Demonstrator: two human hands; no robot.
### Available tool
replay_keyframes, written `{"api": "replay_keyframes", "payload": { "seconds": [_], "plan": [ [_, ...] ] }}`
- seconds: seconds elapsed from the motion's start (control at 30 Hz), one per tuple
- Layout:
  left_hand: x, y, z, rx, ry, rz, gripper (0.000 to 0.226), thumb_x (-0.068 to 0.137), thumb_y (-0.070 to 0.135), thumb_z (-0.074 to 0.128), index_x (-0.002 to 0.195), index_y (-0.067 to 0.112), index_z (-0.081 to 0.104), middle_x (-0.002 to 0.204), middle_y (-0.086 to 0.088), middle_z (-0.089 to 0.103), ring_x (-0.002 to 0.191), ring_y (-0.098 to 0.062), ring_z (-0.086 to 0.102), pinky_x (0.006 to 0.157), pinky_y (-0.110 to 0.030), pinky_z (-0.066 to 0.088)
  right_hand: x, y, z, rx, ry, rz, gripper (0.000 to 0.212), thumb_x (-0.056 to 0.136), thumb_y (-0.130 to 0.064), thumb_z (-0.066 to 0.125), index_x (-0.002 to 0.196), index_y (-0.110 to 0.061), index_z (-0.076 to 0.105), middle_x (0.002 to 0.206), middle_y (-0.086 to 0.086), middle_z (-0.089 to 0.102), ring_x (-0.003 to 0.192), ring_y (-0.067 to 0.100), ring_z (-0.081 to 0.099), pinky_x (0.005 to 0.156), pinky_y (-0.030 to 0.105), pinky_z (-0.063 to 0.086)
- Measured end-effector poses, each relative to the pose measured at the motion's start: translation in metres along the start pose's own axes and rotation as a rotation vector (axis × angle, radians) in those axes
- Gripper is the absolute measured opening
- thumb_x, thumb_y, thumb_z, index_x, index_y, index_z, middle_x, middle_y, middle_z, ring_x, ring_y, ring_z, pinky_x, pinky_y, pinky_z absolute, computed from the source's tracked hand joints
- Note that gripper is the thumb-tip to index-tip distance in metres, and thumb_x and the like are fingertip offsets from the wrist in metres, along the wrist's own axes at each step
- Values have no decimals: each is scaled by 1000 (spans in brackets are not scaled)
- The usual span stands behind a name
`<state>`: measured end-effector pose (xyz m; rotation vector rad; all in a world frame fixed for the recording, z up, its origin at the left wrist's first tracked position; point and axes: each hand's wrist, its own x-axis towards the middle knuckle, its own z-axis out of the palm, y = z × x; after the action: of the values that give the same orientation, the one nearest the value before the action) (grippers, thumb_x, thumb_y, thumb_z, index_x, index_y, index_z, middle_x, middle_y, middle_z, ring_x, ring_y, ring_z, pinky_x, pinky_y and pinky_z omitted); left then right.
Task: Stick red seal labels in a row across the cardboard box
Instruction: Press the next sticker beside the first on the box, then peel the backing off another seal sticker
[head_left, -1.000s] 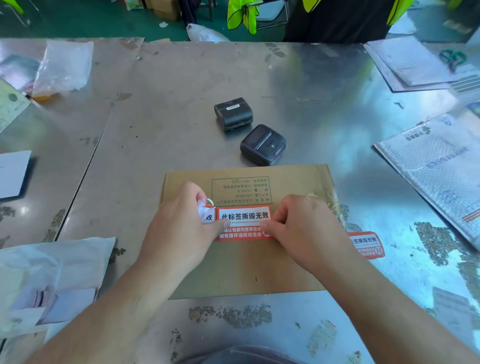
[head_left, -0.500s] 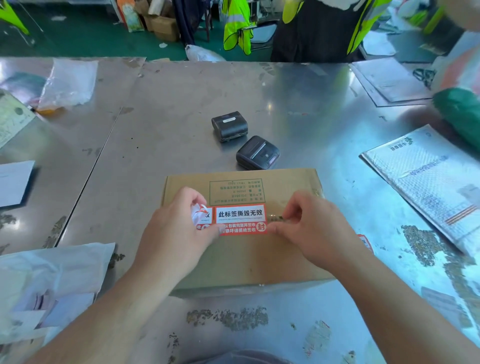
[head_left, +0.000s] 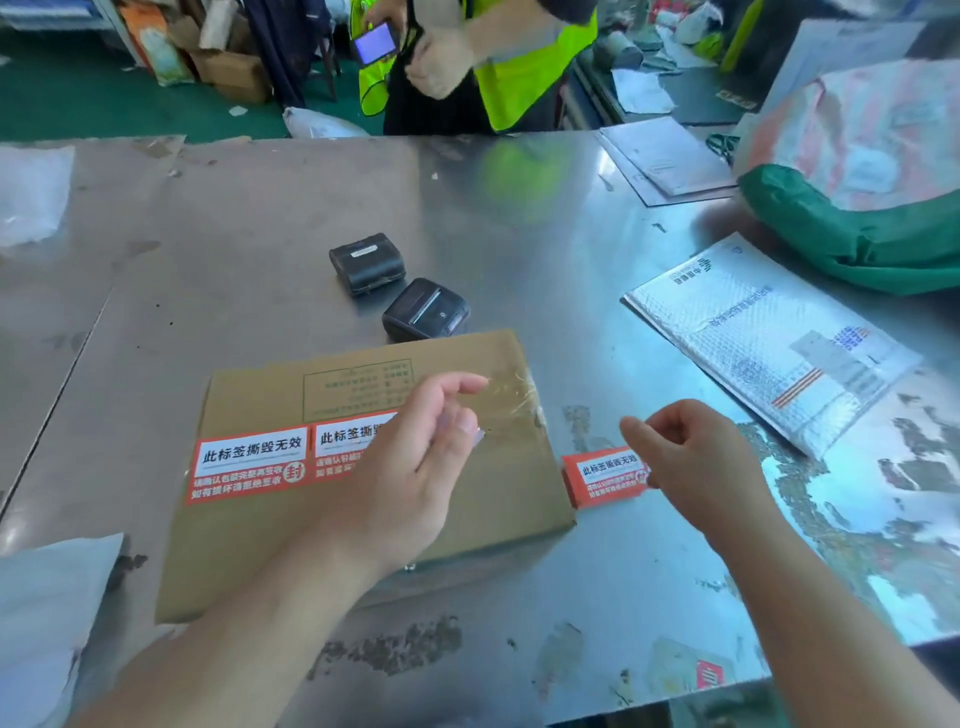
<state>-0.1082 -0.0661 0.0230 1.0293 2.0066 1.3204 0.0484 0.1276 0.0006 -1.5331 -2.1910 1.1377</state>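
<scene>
Two labels (head_left: 249, 462) (adjoining) on box (head_left: 493, 483).

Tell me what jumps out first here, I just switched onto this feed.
Two red seal labels, one at the cardboard box's left edge and a second beside it, half hidden by the left hand. Right of the box, a red label stack lies on the metal table, the right hand at its end.

The cardboard box (head_left: 270, 545) is plain brown. Left of the left hand (head_left: 410, 467), its seal labels (head_left: 249, 462) are red with white panels.
</scene>
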Motion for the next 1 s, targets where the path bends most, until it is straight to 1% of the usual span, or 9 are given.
{"api": "replay_keyframes", "payload": {
  "seconds": [0.13, 0.27, 0.33, 0.43, 0.53, 0.63, 0.77, 0.93, 1.0],
  "plan": [
    [8, 0, 22, -6, -46, 60, 31, 98, 46, 37, 124, 36, 50, 78, 22, 47, 79, 3, 55, 99, -36, 48, 14, 38, -7, -25, 8, 71, 19, 85, -37, 67, 78, -20, 62, 69, 1, 69, 72, 24, 70, 56, 29, 40],
    [16, 4, 40, 13, 12, 59, 21, 94, 39, 51, 115, 40, 57, 82, 23, 52, 79, 2, 54, 79, -16, 44, 28, 67, -5, -39, -31, 153, 13, 83, -32, 66, 78, -22, 61, 71, -1, 68, 73, 23, 71, 55, 28, 40],
    [22, 8, 47, 33, 68, 48, 19, 93, 25, 60, 108, 35, 62, 96, 21, 60, 89, 3, 59, 80, -12, 44, 36, 77, 0, -55, -46, 177, 12, 82, -32, 66, 78, -22, 62, 73, 0, 69, 74, 23, 71, 57, 29, 43],
    [30, 6, 55, 26, 99, 87, 21, 88, 11, 63, 101, 26, 67, 117, 10, 62, 112, -11, 60, 96, -33, 49, 48, 89, 10, -119, -81, 198, 12, 83, -32, 65, 84, -20, 65, 76, 2, 69, 77, 24, 68, 59, 29, 45],
    [34, 6, 62, -25, 91, 81, 29, 91, -7, 55, 101, 17, 68, 118, 7, 66, 115, -10, 61, 99, -33, 49, 59, 99, 23, -176, -98, 205, 32, 86, -37, 67, 109, -14, 67, 101, 7, 72, 98, 27, 66, 75, 32, 49],
    [36, 10, 67, -162, 72, 20, 38, 94, -16, 41, 100, 12, 66, 101, -1, 72, 96, -9, 69, 84, -23, 55, 68, 106, 34, -206, -88, 213, 56, 86, -40, 70, 130, -7, 58, 126, 15, 64, 118, 31, 59, 94, 36, 46],
    [37, 8, 67, -100, 60, 10, 35, 96, -3, 44, 96, 25, 66, 87, 5, 68, 66, -15, 58, 59, -20, 45, 77, 110, 48, -198, -81, 239, 67, 84, -43, 73, 135, -4, 53, 130, 19, 59, 118, 34, 58, 93, 38, 44],
    [35, 9, 63, -111, -9, 34, 22, 88, 28, 51, 103, 28, 66, 77, 1, 61, 75, -19, 58, 72, -28, 48, 82, 117, 56, -207, -19, 221, 43, 86, -39, 73, 113, -8, 62, 114, 15, 63, 101, 31, 59, 77, 32, 37],
    [34, 9, 63, -148, -23, 38, 25, 85, 33, 51, 104, 26, 66, 71, -4, 49, 65, -13, 50, 66, -21, 42, 83, 118, 57, -189, 21, 206, 33, 84, -35, 76, 102, -11, 61, 106, 13, 63, 87, 27, 53, 74, 31, 36]
  ]
}}
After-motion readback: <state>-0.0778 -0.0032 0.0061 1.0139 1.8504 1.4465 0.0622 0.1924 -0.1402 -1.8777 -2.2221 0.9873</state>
